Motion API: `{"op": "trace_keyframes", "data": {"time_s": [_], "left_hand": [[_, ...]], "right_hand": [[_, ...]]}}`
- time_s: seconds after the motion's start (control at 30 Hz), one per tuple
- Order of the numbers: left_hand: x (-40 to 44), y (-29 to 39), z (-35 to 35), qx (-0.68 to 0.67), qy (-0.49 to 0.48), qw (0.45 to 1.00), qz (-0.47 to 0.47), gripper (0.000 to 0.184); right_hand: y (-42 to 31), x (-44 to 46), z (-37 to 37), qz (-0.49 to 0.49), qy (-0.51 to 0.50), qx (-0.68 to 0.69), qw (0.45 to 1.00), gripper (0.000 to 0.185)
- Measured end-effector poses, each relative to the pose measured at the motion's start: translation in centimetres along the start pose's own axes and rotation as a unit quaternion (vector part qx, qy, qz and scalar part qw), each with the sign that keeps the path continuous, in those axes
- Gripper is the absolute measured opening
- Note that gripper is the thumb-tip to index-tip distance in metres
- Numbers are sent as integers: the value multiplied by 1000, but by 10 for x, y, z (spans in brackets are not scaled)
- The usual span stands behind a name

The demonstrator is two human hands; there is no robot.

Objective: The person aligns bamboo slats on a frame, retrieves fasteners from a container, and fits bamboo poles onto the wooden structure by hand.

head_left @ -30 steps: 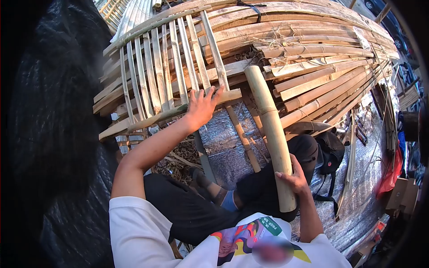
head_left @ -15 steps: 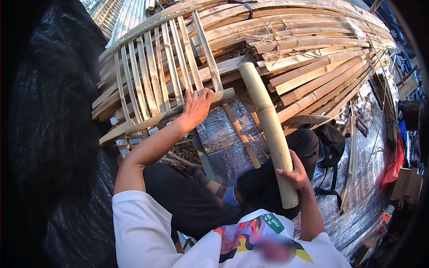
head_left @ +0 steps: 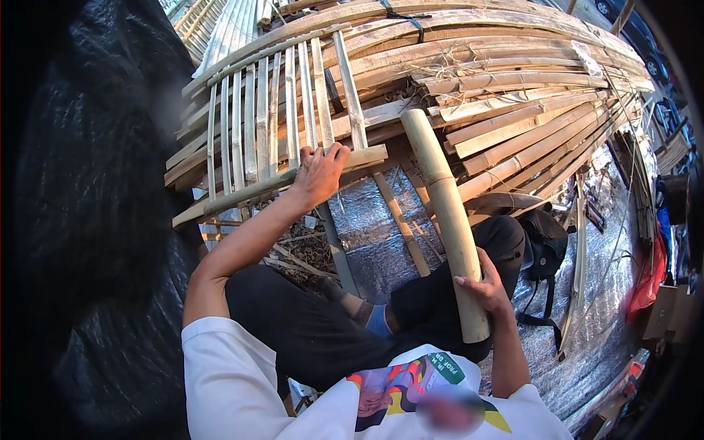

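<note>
My left hand [head_left: 320, 173] is closed over the near rail of a slatted bamboo frame [head_left: 242, 193], close to the rail's right end. Several upright slats [head_left: 262, 121] join this rail to a far rail [head_left: 268, 51]. My right hand [head_left: 487, 288] grips the lower part of a thick bamboo pole [head_left: 445, 194], with the thumb on top and the fingers hidden at its right side. The pole lies tilted over my right knee, its upper end near the stacked strips.
Long split bamboo strips [head_left: 513, 81] fan out across the top and right. A black sheet [head_left: 110, 220] hangs at the left. Silvery foil sheeting [head_left: 381, 238] covers the ground. A black bag [head_left: 544, 242] lies right of my knee, with cardboard boxes [head_left: 666, 312] farther right.
The slatted frame has turned slightly, its slats now more upright in view. My left hand has shifted a little left along the near rail. My right hand still holds the pole.
</note>
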State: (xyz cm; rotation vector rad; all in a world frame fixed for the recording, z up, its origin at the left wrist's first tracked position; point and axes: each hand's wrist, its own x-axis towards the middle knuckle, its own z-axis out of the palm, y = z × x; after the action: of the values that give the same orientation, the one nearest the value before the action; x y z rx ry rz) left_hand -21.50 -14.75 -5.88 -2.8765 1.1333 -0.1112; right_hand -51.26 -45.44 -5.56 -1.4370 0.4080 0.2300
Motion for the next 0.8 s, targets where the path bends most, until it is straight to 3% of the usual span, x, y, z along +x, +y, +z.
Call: {"op": "trace_keyframes", "data": {"time_s": [0.2,0.33,0.53,0.6,0.8], "left_hand": [[-30,-5,-13,-14,21,998,65,56],[-34,-7,-23,-4,102,992,73,52],[-36,-1,-50,-2,161,987,15,38],[-38,-4,-56,-11,240,971,5,38],[-11,-13,-74,13,238,970,-44,35]], "right_hand": [[3,-4,-1,-10,-5,-28,1000,80],[8,-10,-1,-25,-5,-26,999,77],[11,-20,-5,-14,-1,-33,999,81],[18,-16,-8,-24,9,-45,999,82],[12,-17,-8,-5,5,-63,998,79]]}}
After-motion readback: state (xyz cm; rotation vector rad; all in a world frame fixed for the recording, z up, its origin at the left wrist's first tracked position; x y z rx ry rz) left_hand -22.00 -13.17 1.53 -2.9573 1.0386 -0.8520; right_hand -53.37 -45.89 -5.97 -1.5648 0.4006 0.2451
